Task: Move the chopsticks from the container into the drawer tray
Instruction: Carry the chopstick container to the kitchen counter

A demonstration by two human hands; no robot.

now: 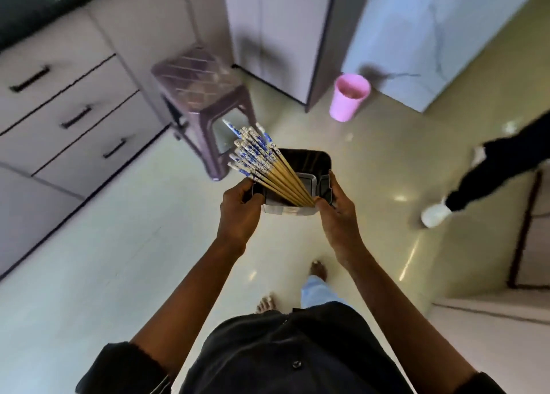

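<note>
I hold a dark rectangular container (309,160) out in front of me above the floor. My left hand (239,206) grips its left side and my right hand (336,206) grips its right side. Several wooden chopsticks (268,166) with blue-and-white patterned tops stand in it, fanned out and leaning up to the left. A smaller grey inner compartment shows inside the container. At the left is a cabinet with three shut drawers (74,116) with black handles. No drawer tray is in view.
A purple plastic stool (202,96) stands on the floor just beyond the container. A pink bin (348,97) sits by a tall cabinet (279,36). Another person's leg and white shoe (437,213) are at the right. My bare feet show below.
</note>
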